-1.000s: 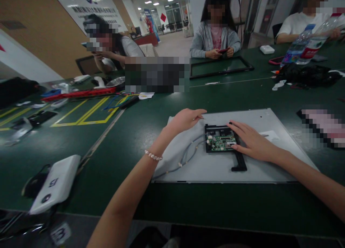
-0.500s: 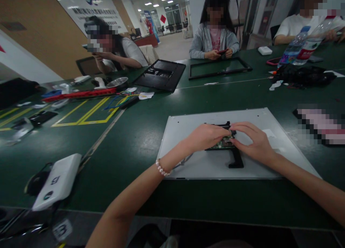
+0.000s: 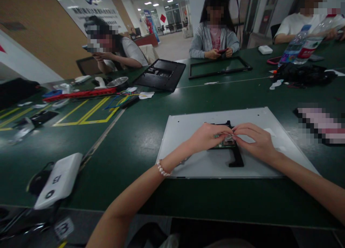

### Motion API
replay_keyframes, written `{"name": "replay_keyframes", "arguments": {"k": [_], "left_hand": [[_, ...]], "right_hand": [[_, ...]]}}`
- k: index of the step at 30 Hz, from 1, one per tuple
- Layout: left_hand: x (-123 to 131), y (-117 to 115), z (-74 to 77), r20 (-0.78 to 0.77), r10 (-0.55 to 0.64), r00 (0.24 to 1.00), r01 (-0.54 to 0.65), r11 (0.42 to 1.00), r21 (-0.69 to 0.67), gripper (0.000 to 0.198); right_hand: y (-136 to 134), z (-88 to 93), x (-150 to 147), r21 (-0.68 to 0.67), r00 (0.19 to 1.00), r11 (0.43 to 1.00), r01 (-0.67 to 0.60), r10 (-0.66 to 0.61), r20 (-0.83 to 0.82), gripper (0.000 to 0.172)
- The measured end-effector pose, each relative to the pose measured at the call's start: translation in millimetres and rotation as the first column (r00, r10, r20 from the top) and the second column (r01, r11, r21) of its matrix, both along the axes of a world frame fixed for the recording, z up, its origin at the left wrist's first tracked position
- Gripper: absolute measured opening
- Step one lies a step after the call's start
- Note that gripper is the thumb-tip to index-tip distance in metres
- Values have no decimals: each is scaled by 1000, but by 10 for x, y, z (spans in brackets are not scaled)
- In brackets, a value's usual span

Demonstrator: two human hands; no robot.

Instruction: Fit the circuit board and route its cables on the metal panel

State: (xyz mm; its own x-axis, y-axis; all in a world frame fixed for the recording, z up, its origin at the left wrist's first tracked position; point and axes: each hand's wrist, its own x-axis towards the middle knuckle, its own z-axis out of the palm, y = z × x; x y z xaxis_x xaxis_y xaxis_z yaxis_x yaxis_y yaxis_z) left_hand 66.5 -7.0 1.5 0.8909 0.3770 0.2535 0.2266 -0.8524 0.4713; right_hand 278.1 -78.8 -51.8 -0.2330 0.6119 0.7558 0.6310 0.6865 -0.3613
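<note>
A pale rectangular panel (image 3: 185, 169) lies flat in front of me on the green table. On its middle rests a black bracket (image 3: 237, 158) carrying a green circuit board (image 3: 229, 141). My left hand (image 3: 208, 136), with a beaded bracelet at the wrist, comes over the board from the left, thumb and fingers pinched together. From the right, my right hand (image 3: 254, 140) meets it with its fingertips closed at the same spot above the board. Whatever small part sits between the fingertips is too small and too covered to name.
A white box-shaped device (image 3: 59, 179) lies at the near left. Farther back are a black laptop-like casing (image 3: 161, 75) and a black frame (image 3: 221, 74). A phone (image 3: 320, 124) lies right of the panel, with bottles (image 3: 293, 48) behind. Three people sit across the table.
My right fingers have closed in from a wider arch, and both hands' fingertips now meet over the board. The board and panel have stayed in place.
</note>
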Motion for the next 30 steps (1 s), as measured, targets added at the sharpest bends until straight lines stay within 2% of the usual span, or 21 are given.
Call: {"name": "replay_keyframes", "arguments": {"k": [3,5,8,11,15,19,22,25,30], "left_hand": [[-7,-5,55,-68,-13,998,17,998,59,28],[-25,8,112,-129,12,992,10,986,165,30],[-102,90,214,-242,141,960,-43,928,371,30],[-242,261,268,-320,301,898,-108,858,503,27],[-454,529,149,-392,440,808,-166,809,564,32],[-568,687,-24,-468,479,743,-174,813,555,28],[-567,691,-22,-472,480,739,-207,829,520,26],[-502,602,75,-440,480,759,-236,833,501,31],[-232,237,211,-278,352,894,-190,858,478,35]], "right_hand": [[-4,-12,10,10,1000,1000,-19,19,-18,12],[-7,-18,18,24,999,999,-23,24,-26,13],[-5,-19,33,33,1000,999,-13,13,-14,14],[5,-17,48,25,1000,1000,5,-5,1,13],[13,-27,62,15,999,999,33,-34,31,15],[17,-53,70,-8,998,999,47,-46,52,17],[21,-63,71,-46,997,997,55,-52,58,17],[27,-66,68,-74,996,995,63,-58,63,17],[37,-79,53,-69,995,995,71,-65,77,16]]}}
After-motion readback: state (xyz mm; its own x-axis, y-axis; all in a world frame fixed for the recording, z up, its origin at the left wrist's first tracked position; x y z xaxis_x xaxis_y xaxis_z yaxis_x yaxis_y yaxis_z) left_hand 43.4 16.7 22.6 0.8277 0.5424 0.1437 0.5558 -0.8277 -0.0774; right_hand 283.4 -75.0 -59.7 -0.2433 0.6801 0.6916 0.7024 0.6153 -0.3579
